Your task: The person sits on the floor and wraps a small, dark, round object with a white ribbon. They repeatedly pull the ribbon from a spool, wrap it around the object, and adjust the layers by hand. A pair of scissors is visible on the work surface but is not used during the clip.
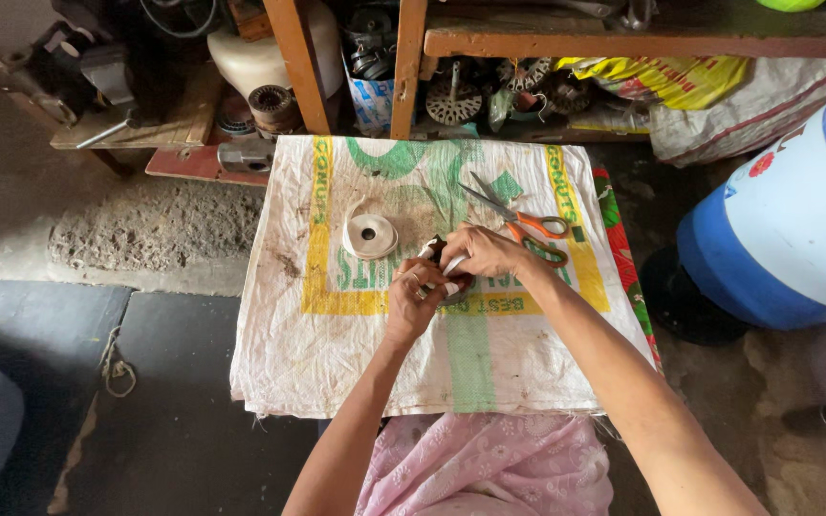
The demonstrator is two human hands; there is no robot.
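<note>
Both my hands meet over the middle of a white woven sack (336, 334) spread on a low table. My left hand (413, 298) and my right hand (486, 252) together grip a small dark round part (453, 287) with white tape or strip on it; most of it is hidden by my fingers. A roll of white tape (371, 235) lies on the sack just left of my hands. Orange-handled scissors (518, 222) lie shut just right of and behind my right hand.
A blue and white drum (795, 220) stands at the right. Wooden shelves (413, 57) at the back hold motor parts and bags. A concrete patch (145, 225) and dark mat (174, 401) lie at the left. Pink cloth (489, 463) covers my lap.
</note>
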